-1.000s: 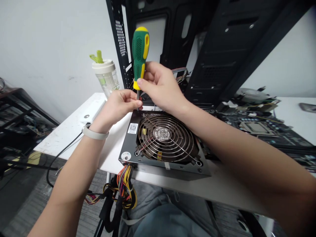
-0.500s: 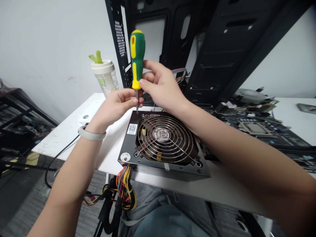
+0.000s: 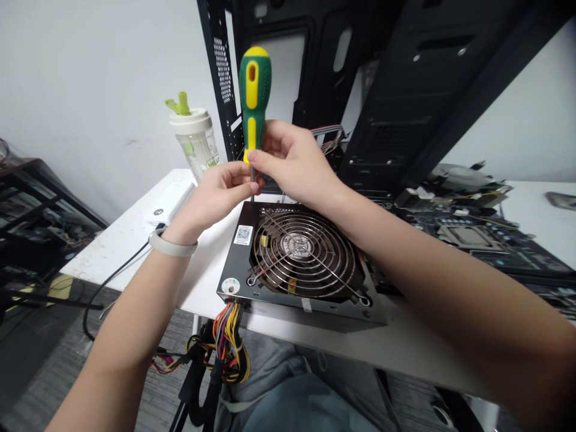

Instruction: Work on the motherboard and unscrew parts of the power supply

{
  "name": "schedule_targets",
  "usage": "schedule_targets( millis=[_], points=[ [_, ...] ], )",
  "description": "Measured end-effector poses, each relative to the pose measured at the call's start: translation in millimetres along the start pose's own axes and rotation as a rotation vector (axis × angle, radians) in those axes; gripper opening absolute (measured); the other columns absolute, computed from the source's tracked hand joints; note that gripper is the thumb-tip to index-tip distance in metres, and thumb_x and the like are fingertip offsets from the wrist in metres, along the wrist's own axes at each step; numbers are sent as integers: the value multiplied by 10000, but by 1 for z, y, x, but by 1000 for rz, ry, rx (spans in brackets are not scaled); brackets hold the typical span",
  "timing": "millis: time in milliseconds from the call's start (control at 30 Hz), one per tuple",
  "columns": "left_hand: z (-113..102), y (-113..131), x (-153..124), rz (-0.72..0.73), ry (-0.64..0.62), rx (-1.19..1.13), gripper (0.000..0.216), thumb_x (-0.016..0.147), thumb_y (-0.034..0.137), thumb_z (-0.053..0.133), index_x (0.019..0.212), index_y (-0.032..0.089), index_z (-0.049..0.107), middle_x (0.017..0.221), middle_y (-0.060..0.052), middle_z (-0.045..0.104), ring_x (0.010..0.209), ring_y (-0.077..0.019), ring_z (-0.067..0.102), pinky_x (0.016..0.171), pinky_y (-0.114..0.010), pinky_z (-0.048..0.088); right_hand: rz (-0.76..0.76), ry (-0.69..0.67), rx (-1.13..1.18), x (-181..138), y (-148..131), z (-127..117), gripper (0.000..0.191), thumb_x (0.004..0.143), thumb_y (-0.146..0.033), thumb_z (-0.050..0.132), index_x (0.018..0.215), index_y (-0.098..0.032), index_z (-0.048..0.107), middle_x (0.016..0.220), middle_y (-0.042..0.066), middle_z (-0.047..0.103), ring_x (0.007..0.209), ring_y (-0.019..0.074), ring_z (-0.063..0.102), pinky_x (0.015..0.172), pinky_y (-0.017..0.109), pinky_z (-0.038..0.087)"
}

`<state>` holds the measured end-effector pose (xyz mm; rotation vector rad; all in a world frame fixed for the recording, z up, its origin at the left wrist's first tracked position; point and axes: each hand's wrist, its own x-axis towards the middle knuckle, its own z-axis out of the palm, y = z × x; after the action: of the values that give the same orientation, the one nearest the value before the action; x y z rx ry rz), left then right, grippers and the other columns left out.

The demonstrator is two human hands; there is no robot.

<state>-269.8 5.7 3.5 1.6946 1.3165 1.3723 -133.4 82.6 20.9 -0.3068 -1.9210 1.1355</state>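
Note:
A black power supply [image 3: 238, 264] with a round wire fan grille [image 3: 303, 255] lies on the white table [image 3: 135, 231] in front of me. Standing upright over its far left corner is a green and yellow screwdriver [image 3: 254, 90]. My right hand [image 3: 294, 162] is closed round the lower end of the handle. My left hand [image 3: 216, 195] pinches the metal shaft near the tip, fingers curled. A pale band circles my left wrist. Coloured cables [image 3: 227, 336] hang from the supply's front edge.
An open black computer case [image 3: 405, 90] stands behind the supply. A motherboard [image 3: 472, 237] and loose parts lie at the right. A clear bottle with a green lid [image 3: 195, 141] and a white flat device [image 3: 166, 204] sit at the left, by a black cable.
The screwdriver handle has turned in my right hand, so a yellow stripe now faces me. Both hands stay at the supply's far left corner.

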Motion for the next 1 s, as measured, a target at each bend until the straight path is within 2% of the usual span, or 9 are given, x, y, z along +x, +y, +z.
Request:
schedule_targets(
  millis=[67,100,200,300,400,600,733,833,1000],
  points=[
    [0,3,-1,14,-32,6,39,778,140,628,780,130,665,764,-7,667,752,-91,609,743,-219,488,27,-15,33,0,-1,0,80,904,-101,548,940,-168,522,724,-55,577,581,58,565,553,187,498],
    [0,4,-1,16,-39,9,54,788,146,622,763,128,666,761,-9,670,756,-91,613,754,-220,491,36,-18,48,0,-1,0,84,913,-97,527,946,-173,513,726,-57,580,566,53,555,544,182,493],
    [0,3,-2,-2,-18,21,103,792,168,654,700,126,642,716,-11,664,717,-85,605,712,-212,483,38,-9,45,0,-2,0,70,899,-110,563,929,-163,527,803,-39,622,713,64,619,703,190,552],
    [-1,-1,-1,-16,16,24,82,743,163,722,747,131,646,711,-3,665,679,-81,587,650,-202,463,42,-22,-11,-1,-2,0,165,829,-123,664,967,-138,575,888,-18,654,877,109,654,884,264,570],
    [-2,-3,0,-16,25,13,144,715,188,762,810,136,668,708,4,660,669,-81,576,629,-200,457,35,-51,-40,-3,-2,1,235,780,-123,712,978,-134,586,927,-4,670,921,139,667,936,315,573],
    [-11,-1,0,39,-39,-2,163,762,299,763,752,158,681,706,8,660,697,-81,576,710,-208,495,48,-77,20,-5,-3,2,236,835,-113,634,1025,-177,509,829,-33,647,750,109,657,702,246,584],
    [-14,-1,1,54,-95,30,300,772,458,788,789,167,713,718,-12,670,681,-96,564,695,-226,499,76,-86,50,-4,-3,0,120,880,-141,621,882,-188,511,762,-24,624,671,100,608,652,245,562],
    [-13,-1,1,78,-119,32,361,761,523,788,774,169,718,755,-19,687,709,-99,584,720,-223,507,90,-139,61,-3,-1,-1,181,896,-200,644,806,-193,486,686,-30,562,590,99,545,584,263,524],
    [-11,-2,0,33,-94,-17,392,694,512,849,764,161,689,747,-18,681,723,-104,610,704,-224,506,93,-145,29,-3,-2,-1,160,907,-182,612,801,-189,493,704,-32,565,636,97,512,637,256,521]
  ],
)
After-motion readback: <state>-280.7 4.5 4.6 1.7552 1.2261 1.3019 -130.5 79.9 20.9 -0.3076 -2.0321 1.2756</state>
